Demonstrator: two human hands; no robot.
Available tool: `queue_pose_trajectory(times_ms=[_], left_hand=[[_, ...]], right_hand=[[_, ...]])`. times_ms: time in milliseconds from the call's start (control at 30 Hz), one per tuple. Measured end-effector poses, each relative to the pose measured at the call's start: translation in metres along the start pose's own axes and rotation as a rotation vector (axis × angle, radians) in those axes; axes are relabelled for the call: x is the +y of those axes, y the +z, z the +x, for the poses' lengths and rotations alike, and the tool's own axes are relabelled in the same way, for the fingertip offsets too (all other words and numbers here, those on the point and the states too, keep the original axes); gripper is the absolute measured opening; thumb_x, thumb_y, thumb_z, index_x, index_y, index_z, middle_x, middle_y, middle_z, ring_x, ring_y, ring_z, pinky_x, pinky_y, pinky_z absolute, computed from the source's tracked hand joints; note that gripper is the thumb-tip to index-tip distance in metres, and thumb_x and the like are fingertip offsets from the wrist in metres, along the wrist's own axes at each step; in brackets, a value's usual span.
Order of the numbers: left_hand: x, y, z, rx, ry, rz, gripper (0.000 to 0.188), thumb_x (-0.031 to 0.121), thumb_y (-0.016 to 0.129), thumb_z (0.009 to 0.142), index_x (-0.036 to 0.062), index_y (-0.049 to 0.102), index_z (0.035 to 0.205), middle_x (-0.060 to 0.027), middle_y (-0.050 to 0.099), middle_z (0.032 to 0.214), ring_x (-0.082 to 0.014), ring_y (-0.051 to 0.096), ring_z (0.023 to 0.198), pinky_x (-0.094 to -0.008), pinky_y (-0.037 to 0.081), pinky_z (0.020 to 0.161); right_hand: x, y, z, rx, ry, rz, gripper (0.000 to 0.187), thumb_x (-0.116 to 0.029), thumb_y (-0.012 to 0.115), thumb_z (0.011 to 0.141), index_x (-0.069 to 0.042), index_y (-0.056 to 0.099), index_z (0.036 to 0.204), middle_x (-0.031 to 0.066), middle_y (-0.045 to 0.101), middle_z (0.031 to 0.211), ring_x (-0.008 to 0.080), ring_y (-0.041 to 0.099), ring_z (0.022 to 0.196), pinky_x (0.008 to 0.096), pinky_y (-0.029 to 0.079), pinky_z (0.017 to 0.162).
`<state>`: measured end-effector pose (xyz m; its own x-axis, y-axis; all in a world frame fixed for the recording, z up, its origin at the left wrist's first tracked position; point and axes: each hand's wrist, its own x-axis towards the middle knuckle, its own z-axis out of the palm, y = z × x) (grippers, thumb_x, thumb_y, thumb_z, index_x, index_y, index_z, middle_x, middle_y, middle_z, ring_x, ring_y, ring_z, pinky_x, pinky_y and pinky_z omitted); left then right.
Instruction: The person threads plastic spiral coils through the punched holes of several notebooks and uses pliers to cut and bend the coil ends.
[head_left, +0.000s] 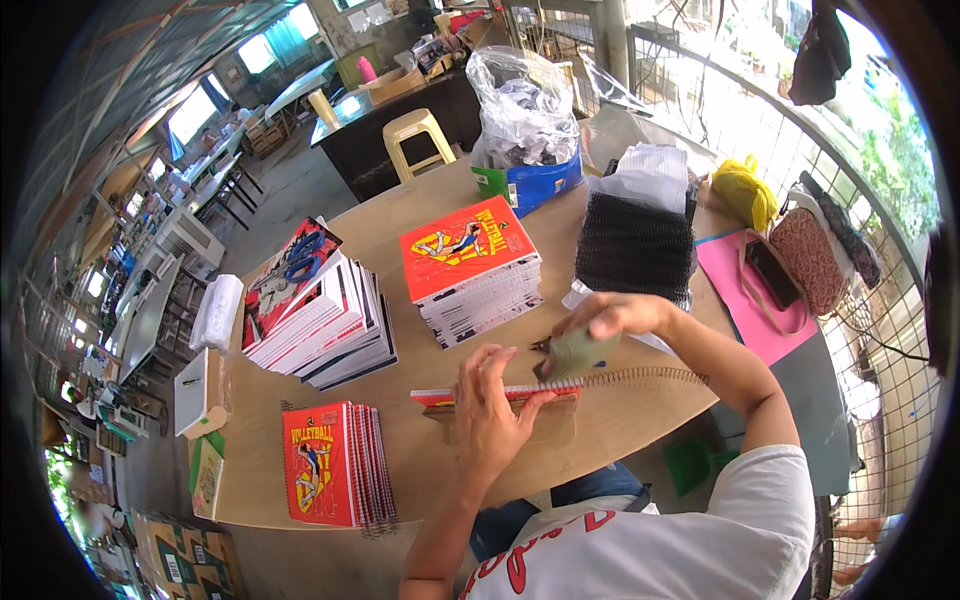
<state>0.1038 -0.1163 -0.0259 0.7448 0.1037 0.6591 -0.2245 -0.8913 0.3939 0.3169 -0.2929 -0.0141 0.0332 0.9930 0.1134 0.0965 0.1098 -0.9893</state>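
My left hand grips a thin red-covered notebook standing on its edge near the table's front, thumb on the near side. Along its top edge runs a dark spiral coil, which sticks out well past the notebook on the right. In my right hand is a grey-green, plier-like hand tool with dark jaws pointing left, just above the coil. It is slightly blurred, and my fingers partly hide it. A brown block shows behind my left fingers, against the notebook's near side.
A tall stack of red-covered books stands beyond my hands. Leftward are finished-looking spiral notebooks and a paper stack topped by blue scissors. Black coils, a blue bin and a pink sheet lie rightward.
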Motion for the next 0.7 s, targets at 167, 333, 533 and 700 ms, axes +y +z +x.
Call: queue_pose_trajectory(times_ms=[167, 333, 533, 700], left_hand=[[-0.001, -0.003, -0.002, 0.005, 0.006, -0.023, 0.082, 0.034, 0.089, 0.075, 0.0046, 0.045, 0.137, -0.0181, 0.05, 0.132, -0.0341, 0.053, 0.115, -0.04, 0.049, 0.083], [0.0, -0.003, -0.002, 0.014, -0.006, -0.031, 0.084, 0.034, 0.089, 0.075, 0.0049, 0.044, 0.14, -0.0196, 0.047, 0.136, -0.0355, 0.051, 0.118, -0.0418, 0.05, 0.087], [-0.002, -0.012, -0.005, 0.059, -0.046, 0.012, 0.081, 0.036, 0.092, 0.07, 0.0052, 0.05, 0.133, -0.0193, 0.047, 0.137, -0.0364, 0.05, 0.12, -0.0453, 0.048, 0.092], [-0.046, -0.034, -0.022, 0.211, -0.208, 0.056, 0.058, 0.042, 0.094, 0.062, 0.0076, 0.058, 0.092, -0.0132, 0.052, 0.117, -0.0309, 0.055, 0.106, -0.0435, 0.046, 0.087]], right_hand=[[-0.011, 0.009, 0.01, 0.044, 0.281, -0.472, 0.066, -0.051, 0.064, 0.091, 0.004, 0.068, 0.127, 0.0227, 0.068, 0.122, 0.0344, 0.06, 0.116, 0.0414, 0.043, 0.103], [-0.015, 0.016, 0.017, -0.016, 0.269, -0.452, 0.063, -0.049, 0.064, 0.092, 0.004, 0.068, 0.127, 0.0229, 0.066, 0.123, 0.035, 0.061, 0.116, 0.0412, 0.043, 0.103], [-0.012, 0.026, 0.027, -0.021, 0.268, -0.52, 0.055, -0.047, 0.062, 0.094, -0.002, 0.072, 0.124, 0.0247, 0.07, 0.115, 0.0331, 0.064, 0.109, 0.0399, 0.048, 0.096], [-0.012, 0.03, 0.035, 0.054, 0.172, -0.418, 0.06, -0.05, 0.062, 0.092, 0.002, 0.072, 0.12, 0.0273, 0.068, 0.118, 0.0344, 0.063, 0.113, 0.0413, 0.047, 0.098]])
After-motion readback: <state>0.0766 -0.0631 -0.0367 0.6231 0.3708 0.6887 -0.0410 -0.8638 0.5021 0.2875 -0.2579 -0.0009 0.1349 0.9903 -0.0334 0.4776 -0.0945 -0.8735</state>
